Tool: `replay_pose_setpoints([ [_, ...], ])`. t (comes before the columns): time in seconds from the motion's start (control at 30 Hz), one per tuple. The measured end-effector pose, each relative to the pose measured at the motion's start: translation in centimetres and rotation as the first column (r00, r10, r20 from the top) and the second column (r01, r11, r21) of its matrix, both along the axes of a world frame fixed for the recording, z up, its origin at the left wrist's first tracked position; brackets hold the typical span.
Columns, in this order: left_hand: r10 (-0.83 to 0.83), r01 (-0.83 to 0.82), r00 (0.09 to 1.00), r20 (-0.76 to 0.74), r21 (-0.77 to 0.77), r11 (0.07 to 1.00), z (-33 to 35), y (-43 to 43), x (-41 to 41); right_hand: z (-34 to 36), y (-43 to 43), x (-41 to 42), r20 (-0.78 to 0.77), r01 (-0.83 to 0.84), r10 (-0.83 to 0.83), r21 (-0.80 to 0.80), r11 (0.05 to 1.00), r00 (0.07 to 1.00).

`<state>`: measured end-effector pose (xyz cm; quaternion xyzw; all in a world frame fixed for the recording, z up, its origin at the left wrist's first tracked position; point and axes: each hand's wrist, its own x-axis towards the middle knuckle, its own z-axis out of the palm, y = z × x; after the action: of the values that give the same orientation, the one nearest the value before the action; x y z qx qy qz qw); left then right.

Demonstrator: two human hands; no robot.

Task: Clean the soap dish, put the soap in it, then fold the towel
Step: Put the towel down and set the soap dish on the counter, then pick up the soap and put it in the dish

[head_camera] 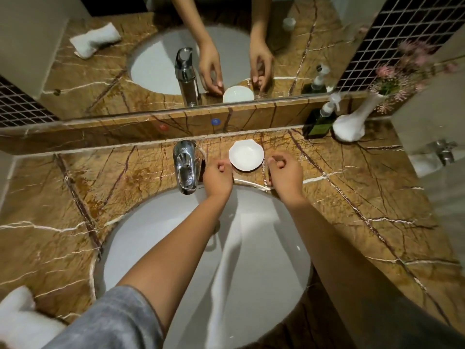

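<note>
The white scalloped soap dish (246, 155) sits empty on the brown marble counter (364, 197), behind the sink and right of the tap. My left hand (217, 176) rests just left of the dish with loosely curled fingers and holds nothing that I can see. My right hand (285, 170) is just right of the dish, its fingers curled around a glinting, see-through patch; I cannot tell whether it grips anything. A crumpled white towel (20, 321) lies on the counter at the bottom left. No soap bar is visible.
A chrome tap (185, 167) stands left of my left hand over the white basin (156, 248). A dark pump bottle (319, 122) and a white vase (352, 124) with pink flowers stand at the back right. A mirror (100, 79) runs along the back wall.
</note>
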<state>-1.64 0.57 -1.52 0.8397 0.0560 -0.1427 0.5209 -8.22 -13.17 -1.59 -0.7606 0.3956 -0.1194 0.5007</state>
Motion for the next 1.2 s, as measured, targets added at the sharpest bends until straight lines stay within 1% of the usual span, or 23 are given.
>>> replay_pose_setpoints([
  [0.1,-0.128,0.128,0.991,0.025,0.007,0.992,0.7,1.8,-2.8,1.0,0.6,-3.6,-0.036,-0.021,0.018,-0.079,0.997,0.999],
  [0.17,-0.274,0.261,0.957,0.099,0.127,0.957,1.1,3.1,-4.6,1.6,1.0,-6.3,-0.058,-0.037,0.030,-0.114,0.993,0.998],
  [0.2,-0.360,0.329,0.922,0.143,0.199,0.923,1.4,3.5,-5.4,1.9,1.1,-7.8,-0.073,-0.040,0.029,-0.142,0.989,0.997],
  [0.3,-0.590,0.490,0.770,0.243,0.367,0.790,2.3,3.7,-7.6,2.5,1.2,-12.5,-0.123,-0.064,0.032,-0.260,0.963,0.992],
  [0.4,-0.774,0.594,0.553,0.308,0.506,0.626,3.2,2.2,-9.9,2.6,0.8,-17.4,-0.199,-0.057,-0.011,-0.331,0.942,0.980],
  [0.5,-0.876,0.646,0.335,0.348,0.592,0.482,3.7,0.3,-12.6,2.6,0.3,-22.1,-0.299,-0.022,-0.109,-0.403,0.915,0.948],
  [0.53,-0.894,0.658,0.283,0.348,0.608,0.445,3.7,-0.4,-13.5,2.7,0.2,-23.5,-0.327,-0.004,-0.147,-0.419,0.908,0.933],
  [0.6,-0.917,0.678,0.211,0.339,0.625,0.387,3.6,-1.6,-15.3,2.9,0.0,-26.2,-0.371,0.031,-0.202,-0.418,0.908,0.907],
  [0.77,-0.940,0.694,0.126,0.317,0.649,0.312,2.9,-3.5,-18.3,3.3,0.1,-30.1,-0.424,0.071,-0.236,-0.370,0.926,0.875],
  [0.93,-0.954,0.687,0.063,0.295,0.680,0.256,2.6,-3.7,-19.1,2.4,-0.2,-30.6,-0.425,0.027,-0.178,-0.338,0.941,0.887],
  [1.1,-0.964,0.673,0.045,0.262,0.705,0.223,2.3,-2.9,-18.4,1.6,-1.1,-30.2,-0.473,-0.091,-0.090,-0.347,0.934,0.877],
  [1.2,-0.964,0.671,0.052,0.261,0.706,0.227,2.2,-2.5,-17.9,1.6,-1.4,-30.1,-0.503,-0.133,-0.069,-0.354,0.926,0.861],
])
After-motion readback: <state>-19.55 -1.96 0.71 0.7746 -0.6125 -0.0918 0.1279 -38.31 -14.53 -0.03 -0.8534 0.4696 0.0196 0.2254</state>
